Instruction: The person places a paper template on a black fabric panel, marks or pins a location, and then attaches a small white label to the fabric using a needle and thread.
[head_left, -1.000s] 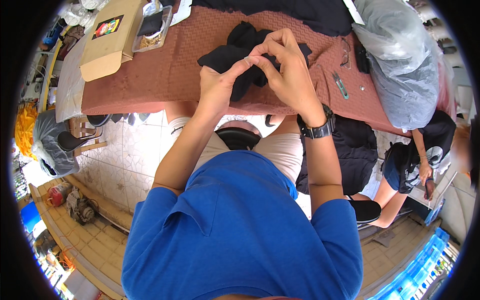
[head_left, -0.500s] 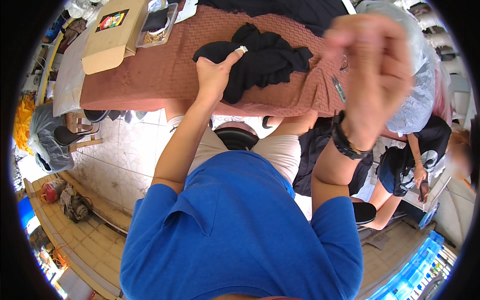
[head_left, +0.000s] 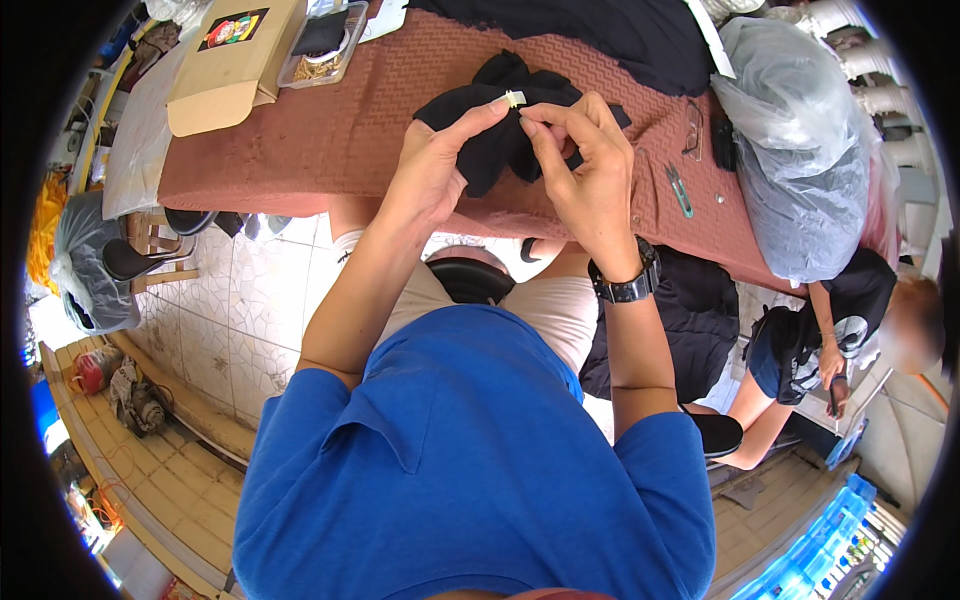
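A bunched piece of black cloth (head_left: 498, 72) lies over the near part of the table, with a small pale label (head_left: 516, 99) on it. My left hand (head_left: 432, 160) is closed on the cloth, its thumb pressing beside the label. Close to the label's right edge, my right hand (head_left: 590, 165) is pinched, thumb against forefinger. Whatever is between those fingertips is too small to make out. Both hands meet above the cloth, the fingertips almost touching.
A reddish-brown cloth covers the table (head_left: 300, 150). Snips (head_left: 680, 191), eyeglasses (head_left: 692, 130) and a stuffed plastic bag (head_left: 790, 150) are at right. A cardboard box (head_left: 215, 95) and clear tub (head_left: 290, 82) stand at left; black fabric (head_left: 610, 40) lies behind. Another person (head_left: 815, 345) sits at right.
My right hand has come down and left from its raised place above the table's right side to the label. My left hand keeps hold of the cloth, its position slightly shifted.
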